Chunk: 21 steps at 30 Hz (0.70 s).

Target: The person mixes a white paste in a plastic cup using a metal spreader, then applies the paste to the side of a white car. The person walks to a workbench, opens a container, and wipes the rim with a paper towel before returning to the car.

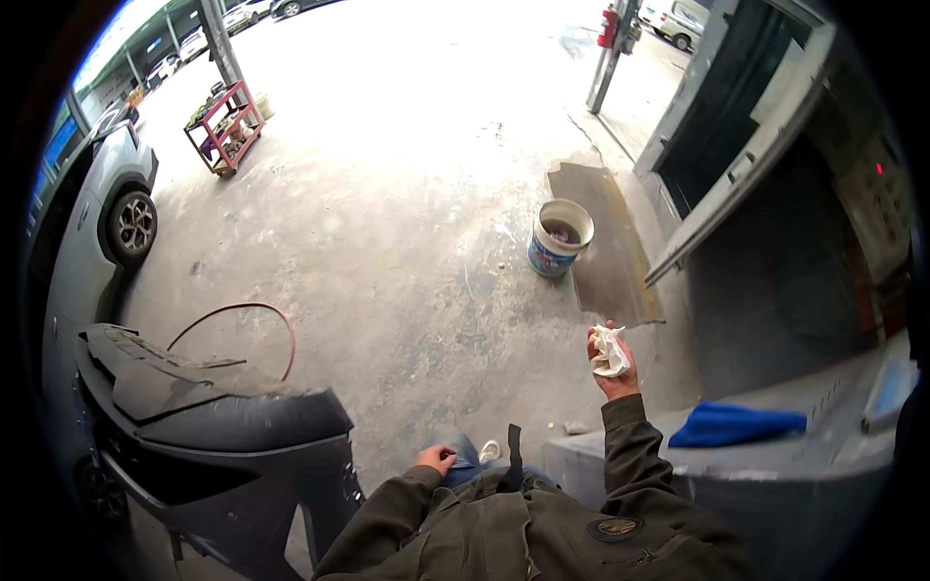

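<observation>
My right hand (622,376) is stretched out ahead, closed round a crumpled white tissue or thin cloth (608,351). Its fingers wrap the wad, which bulges out above the palm. Low by my jeans, my left hand (438,459) hangs with its fingers curled in, and nothing shows in it. A white bucket with a blue label (552,259) stands on the floor beyond my right hand, with something dark inside that I cannot make out. To the right of my forearm, a blue cloth (736,425) lies on a grey surface (775,463).
A dark car bumper (232,455) stands close on my left. Behind it a red hose (289,329) curves over the concrete floor. A silver car (87,218) is farther left, near a red tool cart (226,131). A brown sheet (620,261) lies under the bucket, beside a doorway (736,126).
</observation>
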Motion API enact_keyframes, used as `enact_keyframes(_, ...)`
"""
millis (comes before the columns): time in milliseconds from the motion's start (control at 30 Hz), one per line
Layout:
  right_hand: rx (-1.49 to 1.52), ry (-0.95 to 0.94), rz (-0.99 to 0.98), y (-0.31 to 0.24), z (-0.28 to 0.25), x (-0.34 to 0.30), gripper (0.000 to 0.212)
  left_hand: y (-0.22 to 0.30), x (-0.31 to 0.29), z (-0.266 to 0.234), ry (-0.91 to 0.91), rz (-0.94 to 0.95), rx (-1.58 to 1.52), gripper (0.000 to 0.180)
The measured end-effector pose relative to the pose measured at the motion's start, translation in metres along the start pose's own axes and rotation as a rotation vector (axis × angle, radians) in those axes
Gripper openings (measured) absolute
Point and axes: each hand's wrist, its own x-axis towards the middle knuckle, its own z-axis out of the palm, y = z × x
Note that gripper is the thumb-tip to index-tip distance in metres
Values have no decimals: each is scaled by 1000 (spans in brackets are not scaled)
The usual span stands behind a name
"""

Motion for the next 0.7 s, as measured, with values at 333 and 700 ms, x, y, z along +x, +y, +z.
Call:
enact_keyframes(333, 51, 66, -174, -110, 50, 274, 20, 107, 308, -135, 57, 48, -127, 27)
enact_keyframes(700, 281, 223, -734, -253, 17, 424, 33, 217, 597, -321, 2, -102, 105, 24)
